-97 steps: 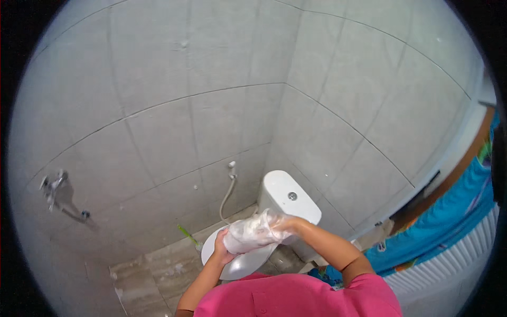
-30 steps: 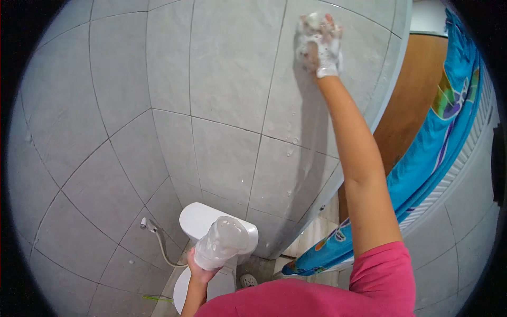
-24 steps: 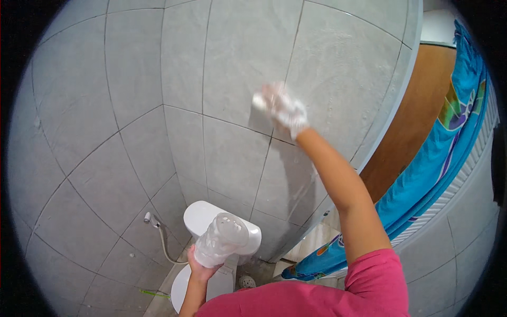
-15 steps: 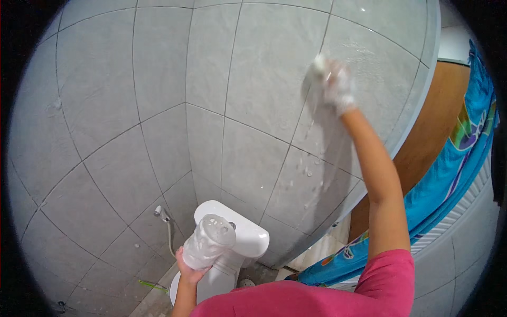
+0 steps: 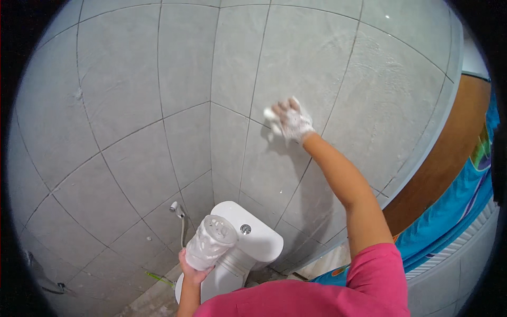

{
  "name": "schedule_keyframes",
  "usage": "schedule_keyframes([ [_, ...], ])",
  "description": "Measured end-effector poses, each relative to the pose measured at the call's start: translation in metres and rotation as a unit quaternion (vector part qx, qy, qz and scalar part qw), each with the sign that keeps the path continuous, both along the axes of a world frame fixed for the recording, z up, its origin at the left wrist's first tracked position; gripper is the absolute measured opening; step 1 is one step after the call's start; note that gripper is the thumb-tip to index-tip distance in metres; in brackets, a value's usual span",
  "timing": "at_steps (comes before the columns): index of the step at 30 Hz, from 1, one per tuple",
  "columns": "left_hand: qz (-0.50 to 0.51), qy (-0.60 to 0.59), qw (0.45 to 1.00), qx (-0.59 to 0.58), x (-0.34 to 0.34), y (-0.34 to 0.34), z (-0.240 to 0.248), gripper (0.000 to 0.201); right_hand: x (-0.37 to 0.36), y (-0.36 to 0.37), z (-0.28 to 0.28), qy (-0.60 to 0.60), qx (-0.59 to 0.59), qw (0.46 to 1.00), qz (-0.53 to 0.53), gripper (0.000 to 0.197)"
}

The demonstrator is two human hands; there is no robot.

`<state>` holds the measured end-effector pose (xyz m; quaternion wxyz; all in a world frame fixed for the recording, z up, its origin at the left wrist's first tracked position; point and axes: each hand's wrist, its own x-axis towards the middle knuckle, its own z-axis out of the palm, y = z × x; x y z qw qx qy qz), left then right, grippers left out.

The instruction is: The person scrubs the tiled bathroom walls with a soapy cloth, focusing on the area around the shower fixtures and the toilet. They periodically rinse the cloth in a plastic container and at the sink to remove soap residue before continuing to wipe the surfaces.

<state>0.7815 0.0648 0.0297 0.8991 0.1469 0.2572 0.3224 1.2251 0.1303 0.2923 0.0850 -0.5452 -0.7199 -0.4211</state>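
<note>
My right hand, coated in white suds, presses against the grey tiled wall. Its fingers curl over a white foamy lump that pokes out beside them; suds hide what kind of scrubber it may be. Low down, my left hand grips a translucent plastic container with foam clinging to its sides. The container is tilted in front of the white toilet, covering part of it.
A bidet sprayer hangs on the left wall near the toilet. Something thin and green lies low beside the toilet. At the right, a blue patterned cloth hangs by a brown panel. Wet streaks mark the tiles.
My right hand has swept down and left across the tiles, from the upper right toward the corner. My left hand still holds the container; the view has shifted slightly.
</note>
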Motion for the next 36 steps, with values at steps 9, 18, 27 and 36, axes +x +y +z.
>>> schedule_keyframes([
  [9,0.02,-0.05,0.998,0.03,0.005,0.013,0.002,0.062,0.004,-0.016,0.164,-0.145,0.219,0.947,-0.186,0.034],
  [18,0.072,-0.055,0.996,0.017,0.017,0.016,0.0,0.06,-0.045,0.093,0.107,0.095,0.248,0.964,0.025,0.017],
  [27,0.101,-0.052,0.993,0.019,0.014,0.013,-0.007,0.061,-0.078,0.1,0.038,0.08,-0.205,0.968,-0.124,0.03],
  [36,0.165,-0.071,0.983,-0.027,0.027,0.021,-0.009,0.061,-0.046,0.177,0.196,-0.053,0.293,0.938,-0.179,0.042],
])
